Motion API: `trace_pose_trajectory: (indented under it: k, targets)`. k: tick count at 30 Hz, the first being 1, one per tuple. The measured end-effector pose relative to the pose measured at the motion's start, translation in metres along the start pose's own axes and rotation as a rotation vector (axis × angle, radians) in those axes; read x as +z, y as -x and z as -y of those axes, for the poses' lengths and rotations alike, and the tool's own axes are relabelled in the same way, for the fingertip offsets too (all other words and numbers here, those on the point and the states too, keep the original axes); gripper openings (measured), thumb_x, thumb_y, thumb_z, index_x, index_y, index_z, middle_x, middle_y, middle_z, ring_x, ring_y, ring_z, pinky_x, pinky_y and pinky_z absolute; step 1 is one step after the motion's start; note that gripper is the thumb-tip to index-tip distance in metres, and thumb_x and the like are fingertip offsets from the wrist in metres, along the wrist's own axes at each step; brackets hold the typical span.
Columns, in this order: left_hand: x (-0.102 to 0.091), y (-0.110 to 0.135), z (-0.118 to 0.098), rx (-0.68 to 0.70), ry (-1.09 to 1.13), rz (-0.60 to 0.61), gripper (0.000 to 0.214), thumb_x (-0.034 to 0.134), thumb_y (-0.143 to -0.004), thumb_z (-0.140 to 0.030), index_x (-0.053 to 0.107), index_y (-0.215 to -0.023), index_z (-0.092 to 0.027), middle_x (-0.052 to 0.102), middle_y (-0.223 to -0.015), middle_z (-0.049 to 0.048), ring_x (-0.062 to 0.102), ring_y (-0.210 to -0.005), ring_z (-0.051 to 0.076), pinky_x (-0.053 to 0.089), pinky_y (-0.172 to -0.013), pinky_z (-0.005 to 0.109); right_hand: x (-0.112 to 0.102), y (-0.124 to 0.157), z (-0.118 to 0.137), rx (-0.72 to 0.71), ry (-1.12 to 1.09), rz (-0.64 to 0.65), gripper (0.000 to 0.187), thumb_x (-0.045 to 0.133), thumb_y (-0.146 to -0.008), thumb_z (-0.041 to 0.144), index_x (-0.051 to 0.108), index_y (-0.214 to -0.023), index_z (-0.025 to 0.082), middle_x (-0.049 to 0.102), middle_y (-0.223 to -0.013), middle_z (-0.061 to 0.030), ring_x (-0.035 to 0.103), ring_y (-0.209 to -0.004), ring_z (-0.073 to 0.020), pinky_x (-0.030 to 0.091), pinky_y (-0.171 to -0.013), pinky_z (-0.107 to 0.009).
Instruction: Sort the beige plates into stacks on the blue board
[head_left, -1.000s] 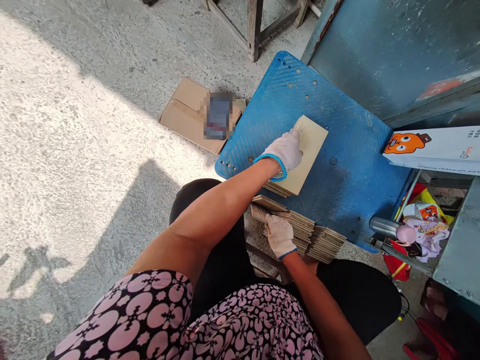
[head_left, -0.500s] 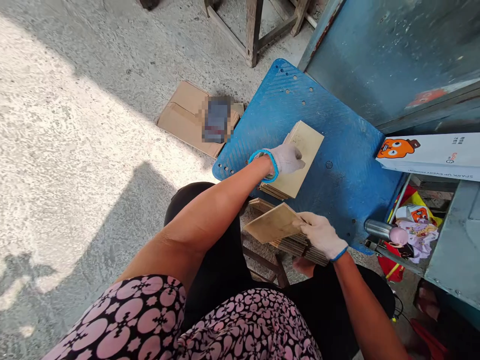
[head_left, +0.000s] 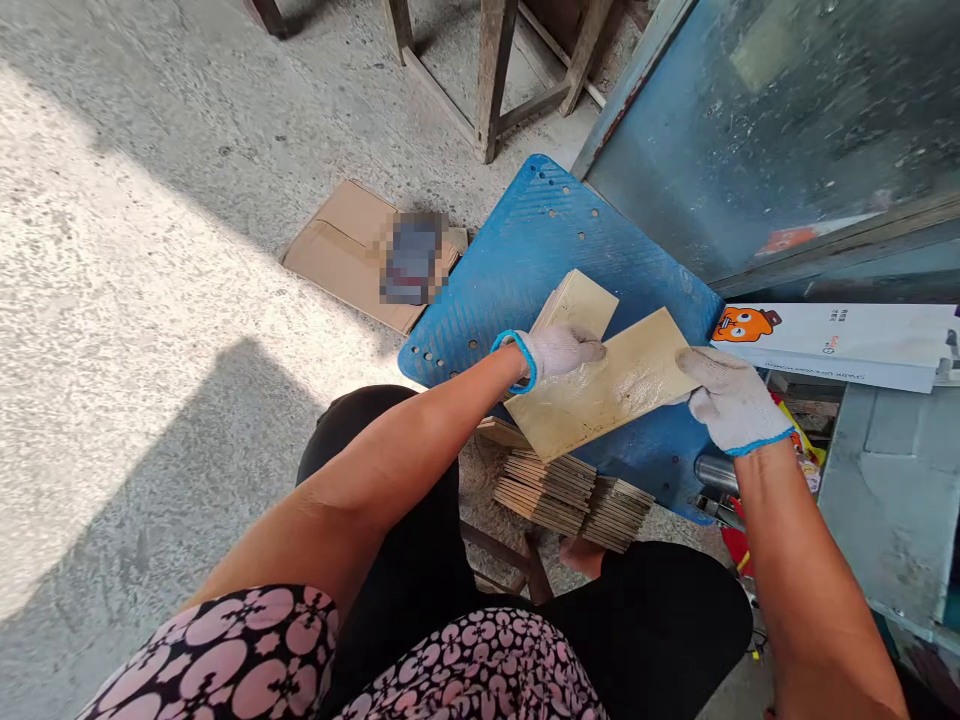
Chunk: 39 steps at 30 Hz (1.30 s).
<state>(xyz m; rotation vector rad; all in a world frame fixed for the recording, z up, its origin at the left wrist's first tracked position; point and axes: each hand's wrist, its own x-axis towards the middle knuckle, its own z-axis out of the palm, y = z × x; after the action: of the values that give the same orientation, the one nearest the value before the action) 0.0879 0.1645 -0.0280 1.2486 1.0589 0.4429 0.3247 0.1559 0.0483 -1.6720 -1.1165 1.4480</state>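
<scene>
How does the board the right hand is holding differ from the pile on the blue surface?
The held board is a single piece; the pile is several pieces stacked together.
The held board is gripped at one end by the right hand, whereas the pile rests on the blue surface.
The held board's face catches bright glints; the pile's visible top looks duller.
Both have a pale yellowish face.

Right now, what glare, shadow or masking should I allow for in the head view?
Head view: shiny glare patches on the pale panel in the right hand; head view: bright sunlight on the concrete floor at the picture's left, with hard-edged shadows; head view: a pixelated block masking detail over the cardboard.
</scene>
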Motion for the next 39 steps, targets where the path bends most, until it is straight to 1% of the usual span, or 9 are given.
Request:
trace_pose_trajectory:
  k: [3, 6, 9, 13, 18, 23, 27, 31, 39]
  targets:
    - [0.0, -0.009, 0.003, -0.037, 0.089, -0.202, 0.026, 0.051, -0.086, -0.034, 0.061, -0.068, -0.018, 0.051, -0.062, -0.0011, 0.043, -0.057, 0.012, 0.034, -0.055, 0.025, 0.016, -0.02, -0.018, -0.034, -0.219, -0.058, 0.032, 0.074, -0.075, 0.05, 0.063, -0.079, 0.019, 0.064, -0.072, -0.0015, 0.06, -0.063, -0.0148, 0.05, -0.053, -0.026]
    - [-0.001, -0.017, 0.004, -0.143, 0.151, -0.316, 0.022, 0.052, -0.086, -0.032, 0.064, -0.076, -0.017, 0.056, -0.066, -0.0001, 0.047, -0.059, 0.012, 0.037, -0.056, 0.026, 0.043, -0.028, -0.044, -0.071, -0.426, -0.18, 0.037, 0.065, -0.079, 0.057, 0.061, -0.079, 0.02, 0.064, -0.074, -0.0005, 0.062, -0.071, -0.0136, 0.05, -0.058, -0.024]
    - [0.003, -0.023, 0.005, -0.221, 0.168, -0.39, 0.027, 0.049, -0.089, -0.036, 0.067, -0.081, -0.017, 0.063, -0.072, 0.003, 0.055, -0.064, 0.015, 0.043, -0.061, 0.027, 0.076, -0.022, -0.066, -0.028, -0.436, -0.356, 0.037, 0.062, -0.081, 0.053, 0.064, -0.091, 0.018, 0.069, -0.086, -0.0022, 0.064, -0.077, -0.0148, 0.051, -0.061, -0.025]
    - [0.008, -0.026, 0.006, -0.267, 0.097, -0.42, 0.034, 0.045, -0.09, -0.037, 0.07, -0.092, -0.015, 0.07, -0.085, 0.0067, 0.063, -0.077, 0.019, 0.047, -0.069, 0.027, 0.108, -0.016, -0.083, -0.076, -0.358, -0.38, 0.036, 0.061, -0.081, 0.046, 0.064, -0.105, 0.019, 0.07, -0.101, -0.002, 0.064, -0.085, -0.0168, 0.053, -0.069, -0.029]
    - [0.006, -0.029, 0.01, -0.335, -0.044, -0.368, 0.037, 0.038, -0.093, -0.034, 0.068, -0.104, -0.015, 0.071, -0.096, 0.0078, 0.065, -0.087, 0.021, 0.049, -0.072, 0.028, 0.11, -0.035, -0.1, -0.014, -0.287, -0.328, 0.042, 0.06, -0.079, 0.048, 0.062, -0.11, 0.019, 0.069, -0.102, -0.0034, 0.064, -0.084, -0.0169, 0.054, -0.073, -0.03]
    - [0.012, -0.036, 0.013, -0.331, -0.316, -0.403, 0.034, 0.049, -0.088, -0.039, 0.062, -0.112, -0.018, 0.064, -0.117, 0.0122, 0.06, -0.112, 0.027, 0.048, -0.09, 0.031, 0.109, -0.053, -0.114, -0.004, -0.295, -0.252, 0.052, 0.057, -0.079, 0.049, 0.057, -0.122, 0.021, 0.066, -0.117, -0.0069, 0.065, -0.092, -0.0186, 0.055, -0.076, -0.031]
    - [0.021, -0.034, 0.012, -0.299, -0.409, -0.455, 0.048, 0.058, -0.082, -0.043, 0.053, -0.122, -0.016, 0.051, -0.13, 0.0149, 0.056, -0.117, 0.026, 0.047, -0.095, 0.031, 0.115, -0.059, -0.116, -0.025, -0.286, -0.234, 0.059, 0.055, -0.081, 0.051, 0.053, -0.131, 0.021, 0.064, -0.124, -0.0077, 0.063, -0.102, -0.0197, 0.054, -0.084, -0.033]
    - [0.017, -0.034, 0.012, -0.282, -0.45, -0.428, 0.061, 0.06, -0.081, -0.043, 0.043, -0.133, -0.016, 0.048, -0.129, 0.0145, 0.052, -0.121, 0.027, 0.045, -0.098, 0.032, 0.121, -0.064, -0.12, -0.047, -0.3, -0.25, 0.058, 0.056, -0.082, 0.049, 0.053, -0.133, 0.021, 0.063, -0.125, -0.0077, 0.06, -0.11, -0.02, 0.052, -0.089, -0.034]
    - [0.009, -0.046, 0.02, -0.387, -0.493, -0.371, 0.06, 0.062, -0.08, -0.046, 0.042, -0.126, -0.013, 0.049, -0.129, 0.0152, 0.052, -0.122, 0.026, 0.043, -0.097, 0.03, 0.12, -0.079, -0.132, -0.039, -0.087, -0.289, 0.051, 0.051, -0.085, 0.049, 0.055, -0.128, 0.022, 0.066, -0.117, -0.004, 0.062, -0.1, -0.0172, 0.051, -0.086, -0.032]
